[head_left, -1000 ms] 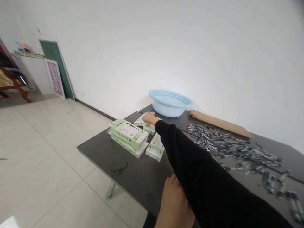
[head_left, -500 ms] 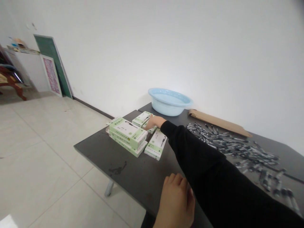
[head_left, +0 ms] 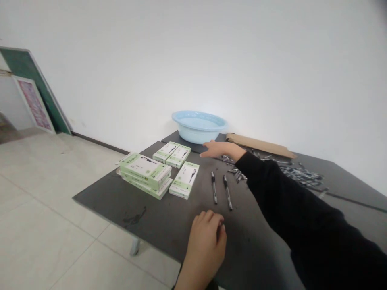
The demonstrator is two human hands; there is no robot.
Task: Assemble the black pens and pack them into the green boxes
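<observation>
Over the far half of the desk [head_left: 157,219], the right hand [head_left: 222,150] hovers palm down in a black sleeve, between a pair of small boxes [head_left: 172,152] on its left and the near edge of a heap of pens [head_left: 299,174] on its right. Its fingers [head_left: 209,153] are stretched out flat and released, grasping nothing. The left hand [head_left: 205,241] rests knuckles up at the near desk edge with its fingers bent under; cannot tell whether anything is pinched beneath. Two loose pens [head_left: 220,187] lie side by side just beyond the left hand, apart from the heap. A stack of larger boxes [head_left: 145,171] and a single box [head_left: 185,180] sit left of the pens, all closed. A blue basin [head_left: 198,127] and a flat brown sleeve of card [head_left: 260,145] lie against the wall. Judgement: the right hand is in transit with nothing taken up. The nearest graspables are the heap's stray pens under the wrist, and picking one would call for lowering the hand and closing thumb against forefinger across a thin barrel. Against the frame half a second earlier, the right hand lay on the small boxes and now stands clear to their right. The two loose pens, then hidden by the arm, are exposed. The view has swung right, and the left hand is much where it was.
</observation>
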